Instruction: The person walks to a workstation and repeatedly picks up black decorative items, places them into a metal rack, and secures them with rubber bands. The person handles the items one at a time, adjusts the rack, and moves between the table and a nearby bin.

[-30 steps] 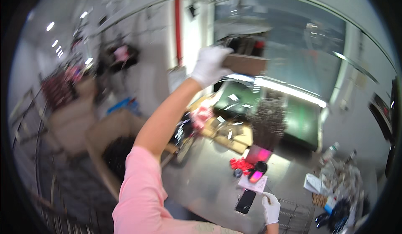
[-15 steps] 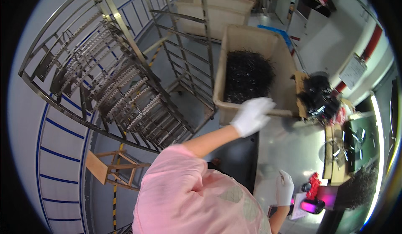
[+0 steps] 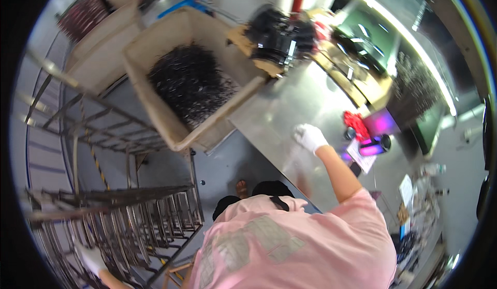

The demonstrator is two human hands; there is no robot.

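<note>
My right hand (image 3: 309,136), in a white glove, rests on the bare steel table (image 3: 290,108) with nothing in it and its fingers loosely spread. My left hand (image 3: 92,258), also gloved in white, is low at the left against the bars of a metal wire rack (image 3: 129,211); its grip is blurred. A beige bin (image 3: 155,113) heaped with thin black parts (image 3: 189,84) stands beyond the table's left edge. My pink shirt fills the lower middle.
A black pile on a brown board (image 3: 277,38) sits at the table's far end. To the right lie a red object (image 3: 356,124), a pink-lit device (image 3: 375,146), papers and a dark phone. More wire racks (image 3: 77,123) stand at the left over a grey floor.
My left hand has dropped from the bin's rim to the wire rack at the lower left. My right hand has moved forward onto the table's middle. The view has swung right.
</note>
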